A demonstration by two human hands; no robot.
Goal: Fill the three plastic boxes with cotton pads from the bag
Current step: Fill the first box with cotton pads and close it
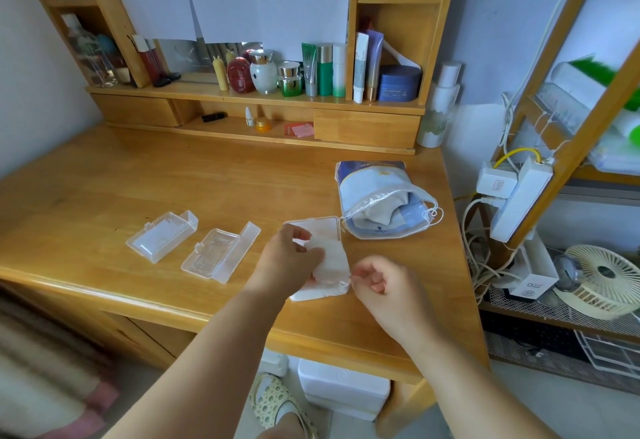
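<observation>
Wooden desk (pixel 138 175): soft white cotton pads (pixel 330 262) in left hand (pixel 287 262) grip, right hand (pixel 381 279) loosely curled, empty.

Looked like a home bedroom w/ a dressing table: wooden desk (pixel 145 175) had a shelf of skincare bottles and jars (pixel 294 73) under a paper-covered mirror (pixel 207 54). Power strip (pixel 519 199), small fan (pixel 604 281) and a slippered foot (pixel 277 404) nearby.

cotton pads (pixel 331 262): white | three boxes (pixel 162 236): clear | bag (pixel 377 203): blue and white, far right | desk (pixel 138 175): honey-brown wood | slipper (pixel 277 400): cream, dotted | jar (pixel 398 83): dark blue
</observation>
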